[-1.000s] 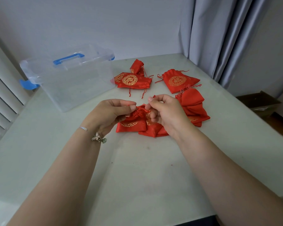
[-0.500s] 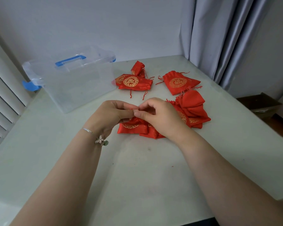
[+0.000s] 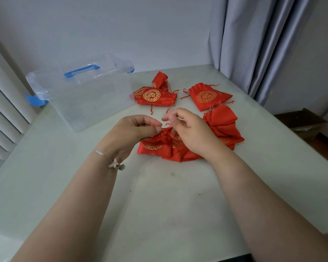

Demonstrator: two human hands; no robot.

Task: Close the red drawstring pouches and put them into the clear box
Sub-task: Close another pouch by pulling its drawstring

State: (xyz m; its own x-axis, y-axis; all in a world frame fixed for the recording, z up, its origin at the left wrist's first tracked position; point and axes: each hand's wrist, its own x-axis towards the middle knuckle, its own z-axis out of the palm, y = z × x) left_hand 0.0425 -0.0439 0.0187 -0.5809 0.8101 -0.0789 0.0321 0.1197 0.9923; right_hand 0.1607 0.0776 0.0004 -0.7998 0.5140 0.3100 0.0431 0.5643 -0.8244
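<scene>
The red pouch being worked (image 3: 159,142) lies on the bench (image 3: 169,195) just in front of the person, on top of a small heap of other red pouches, its mouth gathered into a puckered ruffle where the drawstring (image 3: 166,125) runs through. The cord is pinched by the fingers of the left hand (image 3: 134,129) close to the gathered neck, while the right hand (image 3: 189,133) is raised just beside it with thumb and forefinger nearly closed; whether a strand is gripped there cannot be told, since that fingertip area is blurred. The hands appear to be set on opposite sides of the neck so that the cord can be drawn outward and the opening cinched. The cloth is a glossy, satin-like fabric, soft and limp, printed with round gold emblems. More pouches are scattered further back: a folded plain-looking one (image 3: 222,121) touching the heap at the right, a flat one (image 3: 208,96) behind it, and a small cluster (image 3: 153,96) near the clear box (image 3: 80,95). The box, of rigid transparent plastic with blue latches, stands well apart at the back left, with a blue handle seen at its far side; no pouch can be made out inside it, so the packing is judged hardly begun
</scene>
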